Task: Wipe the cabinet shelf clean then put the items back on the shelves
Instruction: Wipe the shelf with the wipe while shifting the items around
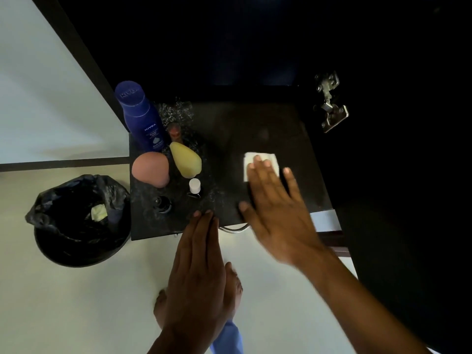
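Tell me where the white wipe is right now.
In the head view, the white wipe lies flat on the right half of the dark shelf, pressed under the right hand's fingers, well right of the yellow sponge.

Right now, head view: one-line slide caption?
Right hand presses a white wipe flat on the dark shelf; left hand rests at its front edge, toiletries grouped left.

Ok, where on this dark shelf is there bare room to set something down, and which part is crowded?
The dark shelf is bare from the white folded cloth under the right hand back to the rear wall. Its left side is crowded: blue Nivea bottle, pink egg-shaped sponge, yellow teardrop sponge, small white-capped bottle. The left hand rests at the front edge.
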Motion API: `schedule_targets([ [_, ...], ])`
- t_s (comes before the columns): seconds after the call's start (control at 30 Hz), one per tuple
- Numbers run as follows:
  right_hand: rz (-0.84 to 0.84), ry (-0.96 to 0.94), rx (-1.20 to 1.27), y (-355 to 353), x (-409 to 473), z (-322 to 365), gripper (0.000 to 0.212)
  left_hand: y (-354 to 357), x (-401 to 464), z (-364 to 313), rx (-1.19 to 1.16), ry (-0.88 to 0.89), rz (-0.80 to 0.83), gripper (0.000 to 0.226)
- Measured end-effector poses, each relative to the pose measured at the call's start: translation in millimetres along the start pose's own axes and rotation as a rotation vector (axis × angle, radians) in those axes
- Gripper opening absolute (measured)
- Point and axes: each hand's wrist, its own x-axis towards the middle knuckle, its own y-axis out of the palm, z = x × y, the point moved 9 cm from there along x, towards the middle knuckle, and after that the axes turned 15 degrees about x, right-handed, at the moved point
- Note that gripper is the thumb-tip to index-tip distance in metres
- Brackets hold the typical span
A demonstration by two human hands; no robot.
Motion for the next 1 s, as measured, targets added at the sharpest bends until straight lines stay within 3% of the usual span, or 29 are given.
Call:
schedule_targets([
  [0.1, -0.046, 0.163, -0.042, -23.3, 33.1, -49.4, 0.076, 1.0, -0.3, 0.5, 0.036, 0.014, -0.007, 0.094],
  [0.2, -0.023, 0.197, 0.0, -41.7, 79.5, -61.7, 0.076, 3.1, -1.6, -0.4, 0.056, 0.024, -0.002, 0.094],
  [0.33, 0.02, 0.087, 0.048, -24.9, 82.8, -19.4, 0.077, 5.1, -3.1, -1.1, 0.045, 0.018, -0.015, 0.094],
  [0.47, 0.025, -0.14, 0.043, 6.2, 18.4, 41.9, 0.068, 5.5, -4.1, 0.9, 0.035, 0.012, -0.027, 0.093],
  [0.57, 0.1, -0.22, 0.088, 26.1, -33.9, 60.4, 0.064, 5.5, -8.9, -1.5, -0.007, 0.049, -0.085, 0.079],
  [0.67, 0.148, -0.165, 0.149, 31.7, -63.9, 49.4, 0.066, 8.3, -10.1, 3.2, -0.019, 0.025, -0.081, 0.075],
  [0.73, 0.152, -0.067, 0.152, 29.4, -70.7, 27.2, 0.067, 10.1, -10.0, 3.8, 0.012, 0.024, -0.044, 0.085],
  [0.9, -0.014, 0.153, 0.043, 8.7, -57.2, -26.7, 0.067, 9.5, -6.6, 1.2, 0.036, 0.0, 0.022, 0.101],
  [1.0, -0.032, 0.125, 0.102, 7.6, -37.1, -11.4, 0.069, 5.2, -5.1, 0.2, 0.015, 0.005, 0.009, 0.097],
])
